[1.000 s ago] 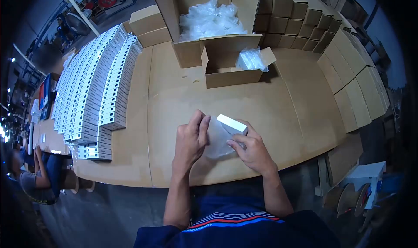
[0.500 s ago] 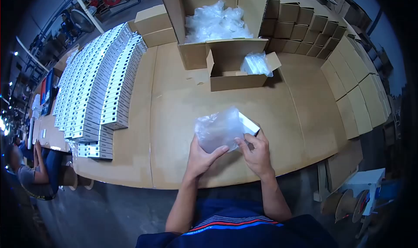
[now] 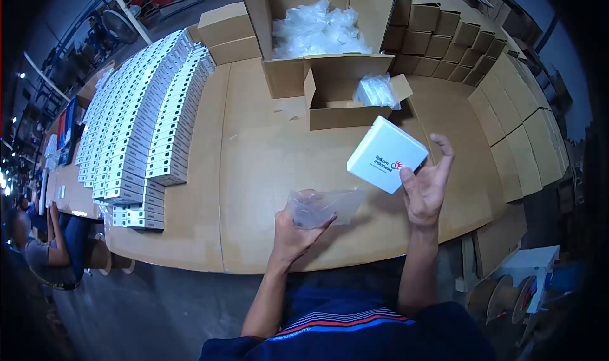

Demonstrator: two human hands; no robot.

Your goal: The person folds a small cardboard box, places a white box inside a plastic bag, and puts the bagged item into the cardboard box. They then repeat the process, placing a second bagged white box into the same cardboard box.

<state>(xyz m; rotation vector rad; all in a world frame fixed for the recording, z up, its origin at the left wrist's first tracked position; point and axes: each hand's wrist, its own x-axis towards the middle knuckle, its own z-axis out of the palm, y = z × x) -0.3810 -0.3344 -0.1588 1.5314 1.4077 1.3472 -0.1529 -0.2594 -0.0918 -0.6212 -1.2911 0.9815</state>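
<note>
My left hand (image 3: 293,237) grips a clear plastic bag (image 3: 327,209), which looks limp and flattened above the table's front part. In my right hand (image 3: 426,193) is a small white box (image 3: 387,155) printed "Telkom Indonesia" with a red mark. The thumb presses on the box's right corner and the index finger sticks up away from it; the other fingers are partly hidden. The box is tilted, its printed face towards me, and apart from the bag. Beyond it stands an open cardboard carton (image 3: 346,118) with a plastic-wrapped item (image 3: 377,92) at its right end.
Long stacks of white boxes (image 3: 136,132) line the table's left side. A large carton (image 3: 284,78) full of clear plastic bags (image 3: 323,28) stands at the back. Brown cartons (image 3: 507,117) are stacked at the right and back right. Another person (image 3: 57,243) sits far left.
The white box has come out of the plastic bag. My right hand has moved right and up with it, while my left hand keeps the bag, now collapsed.
</note>
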